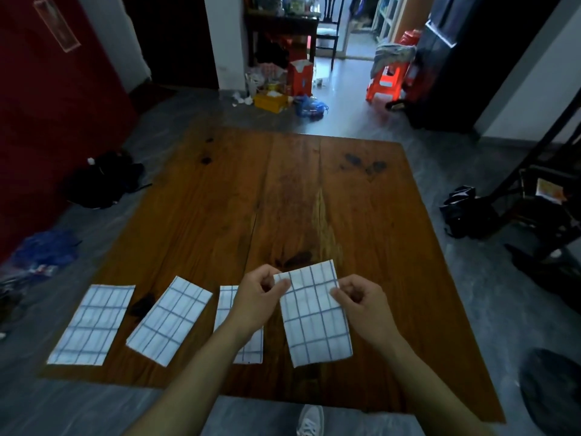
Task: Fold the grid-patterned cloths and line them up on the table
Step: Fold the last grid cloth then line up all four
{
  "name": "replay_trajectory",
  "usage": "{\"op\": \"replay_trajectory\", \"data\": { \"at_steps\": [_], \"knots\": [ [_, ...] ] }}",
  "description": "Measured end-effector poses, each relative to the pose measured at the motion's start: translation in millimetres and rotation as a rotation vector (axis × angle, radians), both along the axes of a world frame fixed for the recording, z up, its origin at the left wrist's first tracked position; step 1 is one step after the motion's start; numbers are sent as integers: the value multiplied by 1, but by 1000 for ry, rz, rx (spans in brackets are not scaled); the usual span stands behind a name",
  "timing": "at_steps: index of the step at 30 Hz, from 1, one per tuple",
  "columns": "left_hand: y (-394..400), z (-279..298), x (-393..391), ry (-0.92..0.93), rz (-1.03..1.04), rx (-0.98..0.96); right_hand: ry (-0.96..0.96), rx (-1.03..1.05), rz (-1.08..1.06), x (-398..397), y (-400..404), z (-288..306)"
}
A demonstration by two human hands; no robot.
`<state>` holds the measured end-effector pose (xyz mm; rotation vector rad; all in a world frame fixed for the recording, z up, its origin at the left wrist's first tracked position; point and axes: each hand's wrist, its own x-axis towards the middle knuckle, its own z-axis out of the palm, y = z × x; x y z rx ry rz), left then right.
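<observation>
Ahead of the two-handed grip on the fourth cloth (316, 313), bare bench (298, 190) all the way to its far edge. Left of the grip, blocked low by three folded cloths: the nearest (224, 305) partly under the left forearm, the middle one (169, 320) angled, the outermost (91, 324) by the bench's left edge. Right of the grip, open bench to its right edge.

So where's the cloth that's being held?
In the head view, the held cloth is rightmost in the row, pinched between both hands, beside the third folded cloth.
</observation>
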<state>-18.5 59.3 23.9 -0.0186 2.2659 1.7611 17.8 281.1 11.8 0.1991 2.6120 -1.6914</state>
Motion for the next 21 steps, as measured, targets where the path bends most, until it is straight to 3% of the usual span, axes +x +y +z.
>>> {"op": "replay_trajectory", "data": {
  "at_steps": [4, 9, 21],
  "knots": [
    [11, -17, -6, -104, 33, 32, -66, 7, -47, 0, 1, -19],
    [20, -45, -7, -206, 32, -86, -201, -9, -119, 1, 3, -56],
    [27, -97, -29, -108, 75, -384, -331, 106, -56, -9, -5, -109]
  ]
}}
